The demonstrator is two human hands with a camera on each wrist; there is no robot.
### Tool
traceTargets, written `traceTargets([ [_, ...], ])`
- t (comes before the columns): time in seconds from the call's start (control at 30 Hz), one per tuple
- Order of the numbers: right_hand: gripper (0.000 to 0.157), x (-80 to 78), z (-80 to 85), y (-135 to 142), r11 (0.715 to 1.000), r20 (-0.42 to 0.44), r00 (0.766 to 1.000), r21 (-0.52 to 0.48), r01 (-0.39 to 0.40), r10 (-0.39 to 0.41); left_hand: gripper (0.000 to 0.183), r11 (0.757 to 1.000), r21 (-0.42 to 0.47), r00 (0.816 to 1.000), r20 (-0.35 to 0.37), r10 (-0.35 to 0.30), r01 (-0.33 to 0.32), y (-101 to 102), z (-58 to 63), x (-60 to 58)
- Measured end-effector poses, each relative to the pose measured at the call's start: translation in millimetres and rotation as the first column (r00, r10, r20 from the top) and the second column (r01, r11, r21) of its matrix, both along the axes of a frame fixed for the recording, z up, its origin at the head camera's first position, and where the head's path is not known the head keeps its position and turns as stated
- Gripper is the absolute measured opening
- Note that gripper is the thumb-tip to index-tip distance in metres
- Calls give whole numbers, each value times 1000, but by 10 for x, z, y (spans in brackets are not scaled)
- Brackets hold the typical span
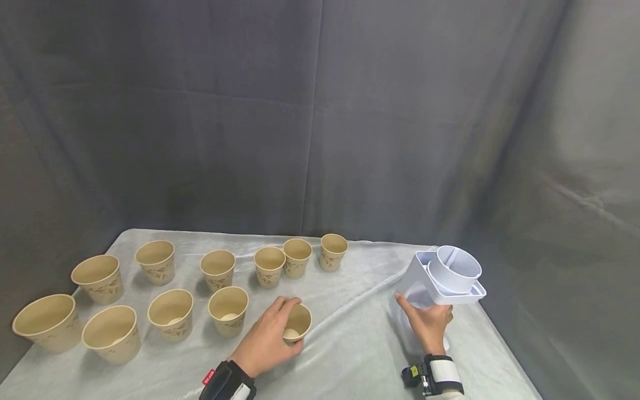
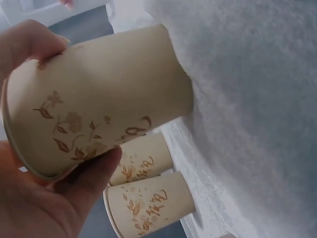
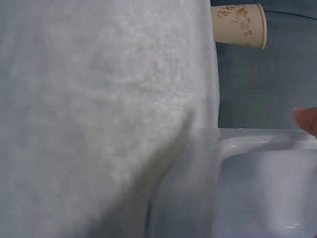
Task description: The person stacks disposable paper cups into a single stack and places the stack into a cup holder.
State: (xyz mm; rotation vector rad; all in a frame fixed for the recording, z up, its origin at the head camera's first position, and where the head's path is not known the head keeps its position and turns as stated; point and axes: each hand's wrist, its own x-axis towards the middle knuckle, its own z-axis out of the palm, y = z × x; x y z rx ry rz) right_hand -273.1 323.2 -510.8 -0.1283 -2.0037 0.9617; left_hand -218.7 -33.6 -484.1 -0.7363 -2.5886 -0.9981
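Observation:
My left hand grips a beige paper cup near its rim, thumb and fingers on opposite sides. In the left wrist view this cup shows a brown leaf print, and its base is right at the cloth. On the right, my right hand holds a translucent white plastic container from the front, its thumb on the left side and the fingers partly hidden below the overhanging top. A round white open cylinder sits on that top. In the right wrist view, the container's clear wall and a fingertip show.
Several more beige cups stand upright in two rows on the left, among them a large front-left cup and a small back cup. A pale cloth covers the table. Grey curtains hang behind and at both sides.

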Motion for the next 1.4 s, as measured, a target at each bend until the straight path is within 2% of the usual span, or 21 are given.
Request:
traceTargets([
  [0.1, 98, 56, 28, -29, 1000, 66, 998, 20, 7, -9, 69, 1000, -1, 1000, 11, -7, 7, -15, 6, -17],
  [0.17, 95, 131, 70, -60, 1000, 150, 989, 25, 3, -7, 69, 1000, 1, 1000, 14, -11, 11, -29, 7, -28],
  [0.23, 91, 234, 130, -104, 1000, 271, 962, 23, -3, -3, 70, 1000, 6, 1000, 16, -14, 14, -47, 6, -34],
  [0.3, 86, 341, 194, -151, 999, 377, 926, 43, -16, -1, 71, 1000, 10, 999, 27, -18, 17, -64, 10, -32],
  [0.4, 82, 487, 284, -247, 996, 484, 875, 84, -36, -9, 78, 1000, 16, 999, 43, -13, 12, -82, 8, -25],
  [0.53, 75, 600, 402, -447, 989, 514, 856, 94, -115, 51, 91, 999, 47, 998, 66, 18, -21, -94, -15, -22],
  [0.63, 71, 567, 479, -601, 972, 453, 878, 91, -218, 154, 99, 994, 96, 995, 85, 42, -51, -101, -36, -18],
  [0.77, 71, 350, 552, -754, 924, 281, 915, 165, -344, 291, 100, 984, 162, 991, 127, 52, -72, -107, -58, -6],
  [0.87, 72, 106, 623, -860, 884, 187, 914, 245, -398, 360, 98, 975, 211, 986, 161, 33, -67, -113, -85, -2],
  [0.93, 72, -66, 667, -932, 860, 167, 907, 288, -421, 387, 95, 968, 245, 985, 173, 12, -55, -119, -106, -8],
  [1.03, 75, -313, 720, -1045, 830, 188, 889, 318, -457, 417, 92, 956, 290, 984, 177, -14, -38, -131, -134, -31],
  [1.17, 82, -619, 735, -1171, 805, 258, 870, 338, -488, 419, 87, 942, 335, 983, 174, -53, -9, -141, -162, -67],
  [1.27, 86, -800, 703, -1228, 799, 338, 855, 336, -499, 392, 85, 933, 359, 980, 180, -84, 14, -141, -181, -84],
  [1.4, 88, -989, 631, -1269, 794, 433, 823, 315, -520, 367, 76, 917, 398, 971, 202, -128, 38, -133, -207, -92],
])
